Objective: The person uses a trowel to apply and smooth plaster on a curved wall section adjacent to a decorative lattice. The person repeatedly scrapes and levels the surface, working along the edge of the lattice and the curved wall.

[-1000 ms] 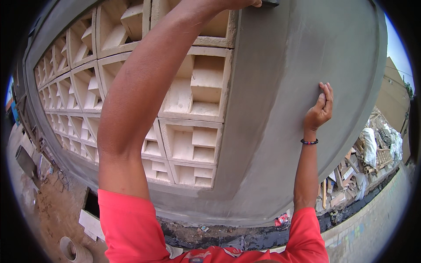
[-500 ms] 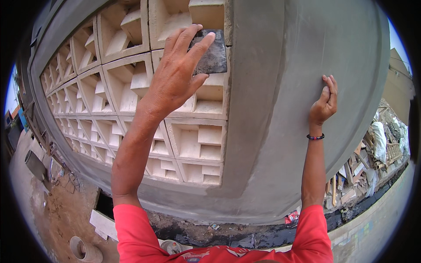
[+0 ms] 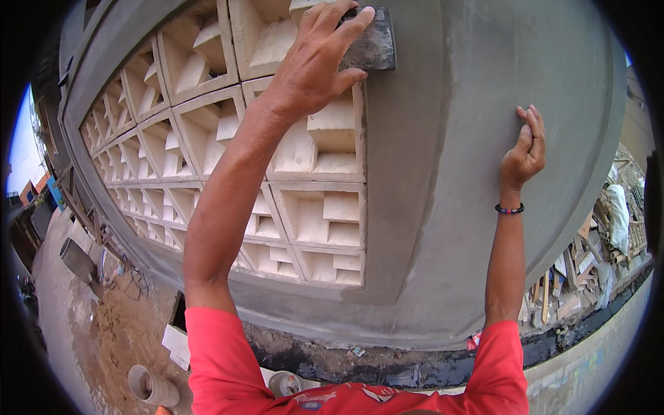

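Note:
My left hand (image 3: pixel 315 66) grips a dark, flat square block (image 3: pixel 371 50) high up, where the cream breeze-block lattice (image 3: pixel 328 207) meets the grey plaster beside it; its fingers lie over the block's left part. My right hand (image 3: pixel 526 149), with a beaded bracelet on the wrist, is raised against the smooth grey plastered wall (image 3: pixel 453 228). Its fingers are loosely curved, tips up, with nothing visible in them.
Debris (image 3: pixel 595 256) with boards and white sacks is piled at the right. A dark trench strip (image 3: pixel 429 370) runs along the wall's foot. Buckets (image 3: pixel 155 387), a tilted cylinder (image 3: pixel 77 257), sandy ground (image 3: pixel 128 318) and white boards (image 3: pixel 176 344) lie at the lower left.
My left hand has brought the block down into view from the top edge, then moved it slightly up and right. My right hand sits slightly higher and further right in the picture.

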Demonstrator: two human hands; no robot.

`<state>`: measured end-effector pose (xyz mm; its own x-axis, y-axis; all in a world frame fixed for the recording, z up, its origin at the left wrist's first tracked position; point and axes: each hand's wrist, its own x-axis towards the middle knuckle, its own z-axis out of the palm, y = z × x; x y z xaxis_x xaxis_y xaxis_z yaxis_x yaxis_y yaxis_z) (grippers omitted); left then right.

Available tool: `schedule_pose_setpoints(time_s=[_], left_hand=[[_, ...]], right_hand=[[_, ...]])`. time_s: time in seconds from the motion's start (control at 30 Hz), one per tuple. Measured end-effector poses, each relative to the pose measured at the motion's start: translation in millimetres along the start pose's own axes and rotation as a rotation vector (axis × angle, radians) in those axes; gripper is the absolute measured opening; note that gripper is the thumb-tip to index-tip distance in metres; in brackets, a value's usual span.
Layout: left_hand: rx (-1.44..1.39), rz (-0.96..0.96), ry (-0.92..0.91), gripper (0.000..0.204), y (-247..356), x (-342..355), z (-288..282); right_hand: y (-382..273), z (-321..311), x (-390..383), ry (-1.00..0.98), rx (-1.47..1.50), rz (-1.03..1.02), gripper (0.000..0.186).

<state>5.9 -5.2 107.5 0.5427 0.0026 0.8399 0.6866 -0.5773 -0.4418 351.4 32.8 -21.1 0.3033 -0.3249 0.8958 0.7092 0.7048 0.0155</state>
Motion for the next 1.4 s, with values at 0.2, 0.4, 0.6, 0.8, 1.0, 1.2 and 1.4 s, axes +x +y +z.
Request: schedule_pose_setpoints(time_s=[0.2, 0.4, 0.6, 0.8, 1.0, 1.2, 1.4], left_hand=[[0.033, 0.247, -0.057, 0.067, 84.6, -28.9, 67.2], [-0.011, 0.125, 0.034, 0.067, 57.1, -14.9, 17.9], [0.003, 0.049, 0.016, 0.070, 19.5, -1.8, 19.9], [-0.007, 0.193, -0.160, 0.073, 90.6, -62.7, 55.9], [-0.001, -0.007, 0.001, 0.073, 36.5, -41.8, 18.0], [0.000, 0.097, -0.118, 0.074, 90.8, -66.0, 67.0], [-0.203, -0.080, -0.123, 0.084, 106.0, -114.7, 29.6]], right_hand=[[-12.3, 3.8, -0.5, 0.007, 0.005, 0.059, 0.028], [2.5, -4.9, 3.9, 0.003, 0.000, 0.007, 0.029], [-5.1, -1.1, 2.8, 0.017, 0.001, 0.025, 0.029], [-5.5, -2.7, 4.4, 0.009, -0.010, 0.031, 0.028], [-0.4, -1.6, 0.2, 0.011, -0.029, -0.004, 0.028], [-8.5, 1.1, 2.8, 0.023, 0.012, 0.042, 0.028], [1.7, -5.6, 3.8, 0.004, -0.023, 0.009, 0.029]])
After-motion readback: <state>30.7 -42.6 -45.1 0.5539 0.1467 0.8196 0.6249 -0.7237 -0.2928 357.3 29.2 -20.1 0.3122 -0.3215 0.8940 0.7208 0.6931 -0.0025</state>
